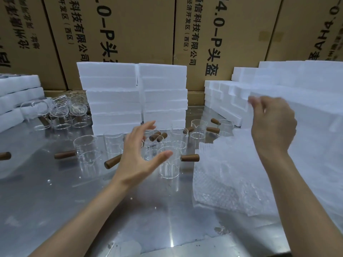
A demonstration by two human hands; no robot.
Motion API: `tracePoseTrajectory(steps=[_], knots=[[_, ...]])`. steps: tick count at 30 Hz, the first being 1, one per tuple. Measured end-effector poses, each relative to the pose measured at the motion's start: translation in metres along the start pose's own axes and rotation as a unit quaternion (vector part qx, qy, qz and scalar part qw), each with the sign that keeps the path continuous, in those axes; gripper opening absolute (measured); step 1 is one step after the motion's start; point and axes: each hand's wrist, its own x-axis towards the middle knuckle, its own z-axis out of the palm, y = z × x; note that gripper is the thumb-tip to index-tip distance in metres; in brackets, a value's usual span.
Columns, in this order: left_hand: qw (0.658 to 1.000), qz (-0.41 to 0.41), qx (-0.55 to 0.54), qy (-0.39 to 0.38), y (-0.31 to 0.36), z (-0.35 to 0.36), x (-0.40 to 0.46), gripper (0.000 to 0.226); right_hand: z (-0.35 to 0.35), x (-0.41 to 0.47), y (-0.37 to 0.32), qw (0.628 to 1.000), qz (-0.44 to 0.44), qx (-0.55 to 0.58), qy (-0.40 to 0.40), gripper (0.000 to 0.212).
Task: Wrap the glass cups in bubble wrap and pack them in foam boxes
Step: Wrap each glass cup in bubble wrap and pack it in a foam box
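Glass cups [168,164] with brown wooden handles stand clustered at mid-table, in front of two stacks of white foam boxes [133,95]. The left hand [138,154] hovers just above the cups, fingers spread apart and holding nothing. The right hand [272,123] is raised, its fingertips pinching the top edge of a bubble wrap [241,173] sheet that drapes down onto the steel table [111,210]. More foam [232,97] lies right, cardboard cartons [130,34] behind.
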Motion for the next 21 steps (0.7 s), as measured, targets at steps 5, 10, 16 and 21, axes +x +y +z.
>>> tracePoseTrajectory(steps=[5, 10, 16, 21], knots=[[0.996, 0.086, 0.024, 0.029, 0.011, 0.002, -0.002, 0.066, -0.014, -0.026, -0.069, 0.946, -0.139, 0.288, -0.045, 0.018], [0.992, 0.086, -0.091, 0.005, 0.019, 0.008, -0.006, 0.056, 0.0, -0.075, -0.113, 0.805, -0.084, 0.377, -0.45, 0.023], [0.956, -0.071, -0.251, 0.136, 0.005, -0.007, 0.014, 0.037, 0.026, -0.065, -0.086, 0.843, -0.01, 0.414, -0.343, 0.02], [0.963, -0.139, -0.13, 0.192, -0.016, -0.021, 0.021, 0.044, 0.048, -0.057, -0.033, 0.926, -0.001, 0.184, -0.33, 0.017]])
